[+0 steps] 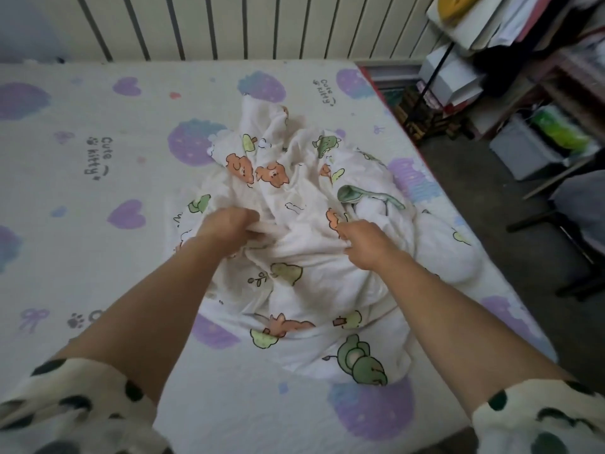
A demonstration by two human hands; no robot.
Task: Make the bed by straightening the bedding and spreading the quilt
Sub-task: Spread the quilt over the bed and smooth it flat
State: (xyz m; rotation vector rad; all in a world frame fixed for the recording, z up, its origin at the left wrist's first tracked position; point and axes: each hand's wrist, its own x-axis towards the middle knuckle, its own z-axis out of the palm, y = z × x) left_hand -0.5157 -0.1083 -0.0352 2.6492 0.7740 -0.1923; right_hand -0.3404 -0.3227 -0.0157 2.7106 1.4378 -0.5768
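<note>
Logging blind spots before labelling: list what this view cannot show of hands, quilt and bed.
Head view:
Left hand fingertips: buried in quilt folds.
Right hand fingertips: curled under fabric.
Quilt corners: lost in the crumpled heap.
Bed left side: cut by frame edge.
Shelf clutter: blurred.

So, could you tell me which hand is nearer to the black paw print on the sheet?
Left. The left hand grips the quilt up and right of the paw print; the right hand grips it farther right.
</note>
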